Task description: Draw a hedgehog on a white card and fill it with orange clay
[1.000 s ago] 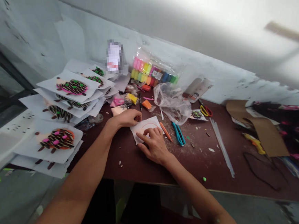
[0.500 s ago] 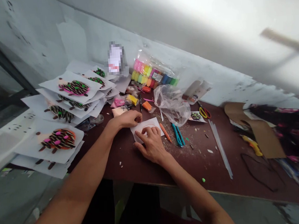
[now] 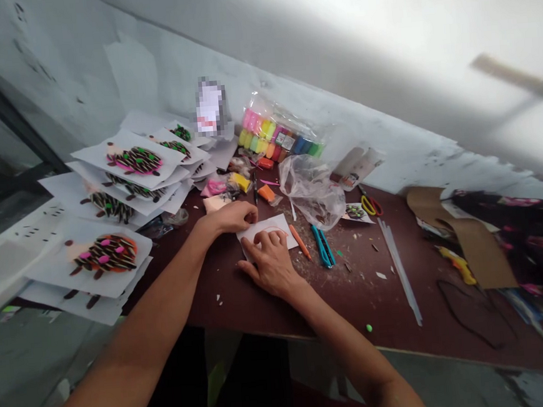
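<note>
A small white sheet of paper (image 3: 280, 225) with an orange curved outline drawn on it lies on the dark red table. My right hand (image 3: 271, 263) rests on its lower part, palm down, fingers spread over the outline and thumb out to the left. At the upper left edge of the sheet, my left hand (image 3: 232, 217) is closed with its fingers curled; what they hold, if anything, is hidden. Just right of the paper lies an orange crayon-like stick (image 3: 300, 242). Beside that is a teal-handled tool (image 3: 322, 246).
Stacked sheets with clay hedgehogs (image 3: 134, 158) fill the left. Behind are packs of coloured clay (image 3: 280, 137), a clear plastic bag (image 3: 317, 190) and a blurred phone (image 3: 210, 105). Rightward lie scissors (image 3: 370, 205), clear glue sticks (image 3: 402, 275) and a yellow glue gun (image 3: 458, 264).
My right hand has shifted slightly left on the paper, and a bit more of the orange outline shows. My left hand has stayed in place.
</note>
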Motion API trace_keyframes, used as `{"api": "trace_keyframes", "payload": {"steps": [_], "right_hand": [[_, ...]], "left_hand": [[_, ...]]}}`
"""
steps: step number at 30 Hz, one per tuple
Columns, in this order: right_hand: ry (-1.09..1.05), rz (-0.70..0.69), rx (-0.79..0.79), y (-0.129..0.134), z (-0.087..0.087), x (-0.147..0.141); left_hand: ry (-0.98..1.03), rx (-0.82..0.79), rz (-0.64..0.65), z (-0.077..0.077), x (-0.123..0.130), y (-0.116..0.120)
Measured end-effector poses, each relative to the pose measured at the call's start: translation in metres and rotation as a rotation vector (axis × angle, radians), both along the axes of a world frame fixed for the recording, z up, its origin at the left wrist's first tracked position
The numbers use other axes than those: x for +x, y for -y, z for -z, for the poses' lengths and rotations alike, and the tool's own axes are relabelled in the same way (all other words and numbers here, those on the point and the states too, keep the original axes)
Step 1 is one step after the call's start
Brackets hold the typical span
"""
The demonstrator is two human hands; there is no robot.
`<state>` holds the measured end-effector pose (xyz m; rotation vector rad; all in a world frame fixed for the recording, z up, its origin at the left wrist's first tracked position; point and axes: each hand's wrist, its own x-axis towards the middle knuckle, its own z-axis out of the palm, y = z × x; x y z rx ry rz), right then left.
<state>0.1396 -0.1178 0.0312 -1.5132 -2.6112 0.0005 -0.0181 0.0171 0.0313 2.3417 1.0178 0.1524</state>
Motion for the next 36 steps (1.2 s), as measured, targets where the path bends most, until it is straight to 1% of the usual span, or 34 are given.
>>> {"api": "trace_keyframes", "payload": {"steps": [5, 8, 12, 19, 29, 33, 36], "right_hand": [[-0.075, -0.014, 0.039, 0.004, 0.003, 0.006], [-0.075, -0.018, 0.045, 0.006, 0.004, 0.007], [-0.054, -0.027, 0.048, 0.008, 0.004, 0.006], [-0.092, -0.042, 0.086, 0.009, 0.004, 0.007], [-0.11, -0.051, 0.095, 0.01, 0.006, 0.007], [-0.099, -0.044, 0.085, 0.01, 0.008, 0.007], [-0.088, -0.039, 0.087, 0.01, 0.009, 0.007]], "left_hand": [[0.016, -0.004, 0.004, 0.003, 0.0, -0.002], [0.024, -0.002, 0.003, 0.003, 0.0, -0.001], [0.016, -0.008, -0.01, 0.0, 0.0, 0.001], [0.016, -0.03, -0.039, -0.004, 0.0, 0.003], [0.02, 0.042, -0.035, 0.002, 0.002, 0.004], [0.036, 0.069, -0.09, 0.006, 0.003, 0.003], [0.044, 0.083, -0.091, 0.007, 0.005, 0.004]]}}
